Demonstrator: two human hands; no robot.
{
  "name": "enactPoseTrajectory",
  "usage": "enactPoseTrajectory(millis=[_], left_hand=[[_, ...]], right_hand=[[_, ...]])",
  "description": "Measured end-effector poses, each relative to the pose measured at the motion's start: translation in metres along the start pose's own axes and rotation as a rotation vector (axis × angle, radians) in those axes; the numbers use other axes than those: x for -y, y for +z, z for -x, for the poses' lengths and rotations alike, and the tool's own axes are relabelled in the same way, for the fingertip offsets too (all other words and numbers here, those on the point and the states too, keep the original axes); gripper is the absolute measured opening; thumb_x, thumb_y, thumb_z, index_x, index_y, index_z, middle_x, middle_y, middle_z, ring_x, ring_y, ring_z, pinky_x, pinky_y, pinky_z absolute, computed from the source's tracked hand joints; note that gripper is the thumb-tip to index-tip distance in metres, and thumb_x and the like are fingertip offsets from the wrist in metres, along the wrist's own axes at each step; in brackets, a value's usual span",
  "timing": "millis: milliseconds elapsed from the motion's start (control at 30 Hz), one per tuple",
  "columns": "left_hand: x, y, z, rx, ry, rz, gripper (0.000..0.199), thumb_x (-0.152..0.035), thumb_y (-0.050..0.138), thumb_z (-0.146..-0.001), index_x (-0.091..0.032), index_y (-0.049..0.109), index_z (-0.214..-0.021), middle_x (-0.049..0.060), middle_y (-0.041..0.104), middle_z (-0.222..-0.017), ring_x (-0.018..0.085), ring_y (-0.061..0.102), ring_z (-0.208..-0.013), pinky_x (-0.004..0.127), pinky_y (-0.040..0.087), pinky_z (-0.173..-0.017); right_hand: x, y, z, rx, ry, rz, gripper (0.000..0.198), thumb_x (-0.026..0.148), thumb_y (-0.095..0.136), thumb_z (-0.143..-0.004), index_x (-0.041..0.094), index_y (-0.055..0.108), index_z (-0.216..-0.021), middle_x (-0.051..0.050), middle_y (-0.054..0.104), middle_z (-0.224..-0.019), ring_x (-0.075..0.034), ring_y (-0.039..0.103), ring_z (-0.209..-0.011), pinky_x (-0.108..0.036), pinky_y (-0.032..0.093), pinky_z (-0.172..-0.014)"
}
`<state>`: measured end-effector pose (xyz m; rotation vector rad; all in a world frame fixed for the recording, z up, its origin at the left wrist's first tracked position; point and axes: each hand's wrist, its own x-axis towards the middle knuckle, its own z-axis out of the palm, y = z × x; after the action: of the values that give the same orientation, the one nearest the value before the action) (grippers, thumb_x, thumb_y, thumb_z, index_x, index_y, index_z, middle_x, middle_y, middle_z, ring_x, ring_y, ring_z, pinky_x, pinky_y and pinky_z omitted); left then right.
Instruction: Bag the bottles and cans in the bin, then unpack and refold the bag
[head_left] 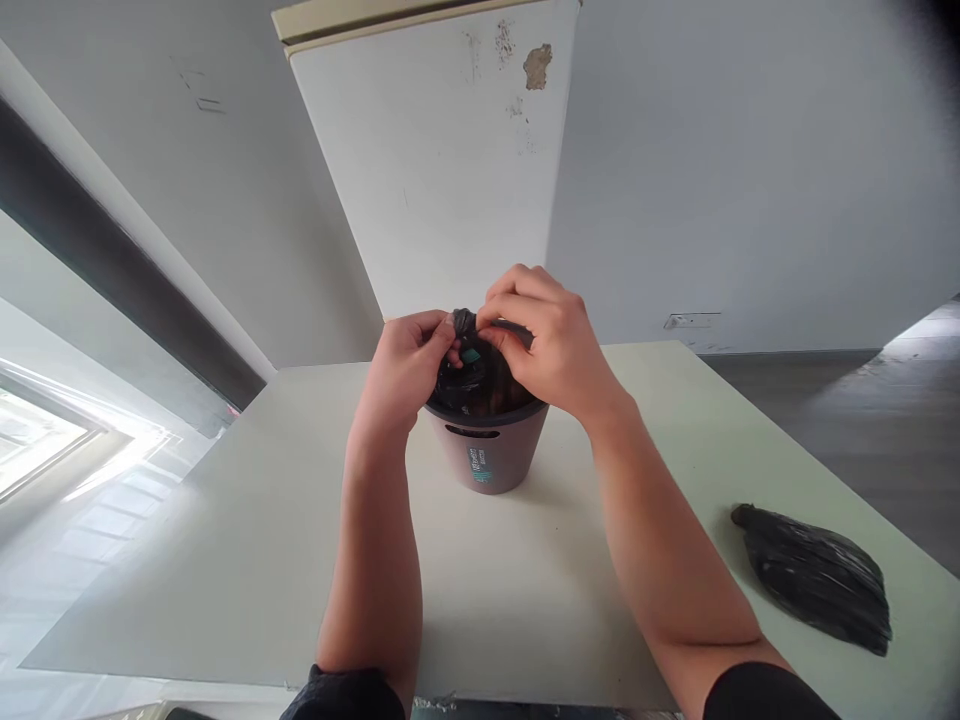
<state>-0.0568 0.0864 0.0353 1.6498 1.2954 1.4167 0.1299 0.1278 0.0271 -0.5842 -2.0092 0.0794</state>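
- Right, left hand [411,368]: thumb and fingers pinching the bunched neck [465,322] of the black plastic bag [480,385].
- Right hand [553,335]: fingertips pinched on the same bag, just beside the left thumb; exact fold it grips is too small to tell.
- Bag sits in the mauve wastebasket [517,450], its neck pulled up above the dark rim [510,416].
- Wastebasket stands upright on the pale tabletop [225,540], toward the far edge; handle slot [472,432] and teal-and-white print [478,463] face the person.
- Flattened black plastic bundle [817,575] lies on the tabletop, right side, well apart from the wastebasket.
- Behind: white panel [442,170], chipped near its top right; grey wall [750,180] beside it.
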Motion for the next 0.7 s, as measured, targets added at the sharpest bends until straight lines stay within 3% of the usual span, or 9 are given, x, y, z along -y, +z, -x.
enactPoseTrajectory(millis=[233,367,700], left_hand=[[-0.001,0.001,0.003,-0.107,0.021,0.025,0.014,-0.031,0.074,-0.091,-0.020,0.082,-0.088,0.005,0.076,-0.082,0.022,0.071,-0.084,0.033,0.058,-0.078],[-0.001,0.002,0.003,-0.227,0.048,0.043,0.014,-0.032,0.077,-0.089,-0.019,0.085,-0.092,0.008,0.081,-0.094,0.025,0.076,-0.092,0.036,0.062,-0.086],[0.015,-0.006,-0.008,-0.356,0.066,-0.039,0.013,-0.024,0.080,-0.083,-0.020,0.085,-0.095,0.006,0.079,-0.084,0.021,0.076,-0.084,0.034,0.064,-0.082]], right_hand=[[0.001,-0.005,0.000,0.087,0.028,-0.026,0.017,0.010,0.058,-0.091,0.024,0.068,-0.091,-0.007,0.062,-0.103,-0.027,0.055,-0.098,-0.042,0.044,-0.087],[0.001,-0.009,0.000,0.118,0.053,-0.051,0.016,0.009,0.058,-0.090,0.023,0.066,-0.088,-0.007,0.061,-0.106,-0.026,0.055,-0.096,-0.041,0.044,-0.084],[-0.010,-0.021,0.003,0.241,0.139,-0.069,0.015,0.011,0.052,-0.094,0.022,0.058,-0.086,-0.008,0.061,-0.110,-0.024,0.056,-0.096,-0.040,0.045,-0.082]])
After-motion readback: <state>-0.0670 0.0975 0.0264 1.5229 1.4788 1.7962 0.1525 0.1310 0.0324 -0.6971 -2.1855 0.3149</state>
